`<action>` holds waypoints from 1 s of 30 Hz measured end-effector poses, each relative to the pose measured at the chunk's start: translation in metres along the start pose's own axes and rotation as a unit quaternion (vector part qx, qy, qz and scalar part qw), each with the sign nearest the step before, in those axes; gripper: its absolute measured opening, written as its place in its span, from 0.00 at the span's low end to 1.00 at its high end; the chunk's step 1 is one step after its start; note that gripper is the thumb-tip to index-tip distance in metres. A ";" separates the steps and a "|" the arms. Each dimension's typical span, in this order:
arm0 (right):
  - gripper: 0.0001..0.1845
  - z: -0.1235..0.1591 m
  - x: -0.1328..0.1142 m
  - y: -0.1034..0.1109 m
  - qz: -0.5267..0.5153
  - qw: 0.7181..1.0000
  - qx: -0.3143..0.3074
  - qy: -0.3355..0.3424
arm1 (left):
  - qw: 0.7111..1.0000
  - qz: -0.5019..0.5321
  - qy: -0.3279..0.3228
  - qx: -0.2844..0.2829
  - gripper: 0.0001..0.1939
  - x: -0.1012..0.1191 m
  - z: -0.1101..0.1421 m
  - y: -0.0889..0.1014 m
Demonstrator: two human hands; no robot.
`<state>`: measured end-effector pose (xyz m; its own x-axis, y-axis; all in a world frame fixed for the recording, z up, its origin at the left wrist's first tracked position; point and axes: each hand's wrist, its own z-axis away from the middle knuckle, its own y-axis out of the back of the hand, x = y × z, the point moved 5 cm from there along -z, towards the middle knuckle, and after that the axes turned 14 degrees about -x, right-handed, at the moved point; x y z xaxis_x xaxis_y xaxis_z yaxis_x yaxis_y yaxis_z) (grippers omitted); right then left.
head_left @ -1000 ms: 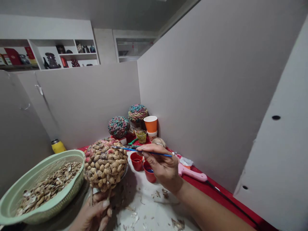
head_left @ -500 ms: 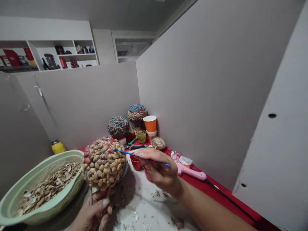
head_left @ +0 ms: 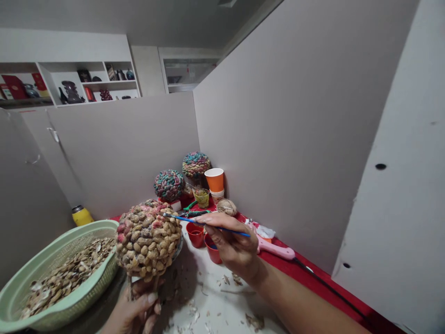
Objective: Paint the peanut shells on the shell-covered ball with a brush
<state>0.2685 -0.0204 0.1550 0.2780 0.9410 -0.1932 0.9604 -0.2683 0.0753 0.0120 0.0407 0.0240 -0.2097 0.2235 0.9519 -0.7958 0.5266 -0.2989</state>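
A ball covered in peanut shells [head_left: 148, 246] stands on twig-like stems, with patches of pink and red on its upper side. My left hand [head_left: 139, 304] is closed around the stems just below it. In my right hand [head_left: 232, 241] is a thin blue paintbrush [head_left: 194, 221], pinched between thumb and fingers. Its tip meets, or nearly meets, the top right of the shells. Close to the right hand are two small red cups, one [head_left: 195, 235] farther back and one [head_left: 212, 250] with dark liquid inside, partly hidden by the fingers.
A green basket of shells [head_left: 104, 227] stands at the left, near a yellow jar [head_left: 82, 215]. Behind are two coloured shell balls [head_left: 169, 184], an orange paper cup [head_left: 214, 180], green-handled pliers [head_left: 194, 213] and a twine ball [head_left: 227, 207]. A pink glue gun [head_left: 278, 249] lies right, beside the partition [head_left: 278, 139].
The view has shifted slightly. The brush has drawn back a little to the right along the shell ball, and the red cups show more. Both hands keep their hold.
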 end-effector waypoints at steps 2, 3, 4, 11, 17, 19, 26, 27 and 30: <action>0.21 -0.001 -0.002 0.000 0.003 1.000 -0.009 0.019 | 1.000 -0.001 -0.004 0.010 0.32 0.001 0.001 0.000; 0.21 -0.002 -0.003 0.001 0.006 1.000 -0.007 0.025 | 1.000 -0.003 -0.004 0.012 0.32 0.002 0.001 0.000; 0.21 -0.002 -0.004 0.002 0.010 1.000 -0.003 0.028 | 1.000 -0.006 -0.006 0.013 0.32 0.002 0.001 0.000; 0.22 0.002 -0.003 0.003 0.011 0.999 0.016 0.043 | 1.000 0.002 -0.007 0.016 0.30 0.004 0.002 -0.005; 0.20 -0.002 -0.003 0.002 0.027 0.999 -0.011 0.040 | 1.000 0.008 -0.017 0.013 0.30 0.007 0.003 -0.007; 0.19 -0.002 -0.003 0.004 0.029 0.999 -0.005 0.029 | 1.000 0.005 -0.016 0.021 0.31 0.006 0.003 -0.004; 0.20 -0.001 -0.003 0.003 0.021 0.999 0.010 0.026 | 1.000 0.009 -0.008 0.012 0.28 0.004 0.001 -0.002; 0.20 -0.001 -0.004 0.002 0.025 0.999 0.003 0.035 | 1.000 0.009 -0.007 0.008 0.27 0.005 0.001 -0.004; 0.20 -0.002 -0.006 0.000 0.041 0.998 -0.018 0.039 | 1.000 0.011 -0.005 0.005 0.26 0.006 0.003 -0.007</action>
<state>0.2670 -0.0254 0.1578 0.3528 0.9295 -0.1076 0.9325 -0.3397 0.1224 0.0146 0.0364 0.0321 -0.2328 0.2278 0.9455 -0.7964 0.5133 -0.3198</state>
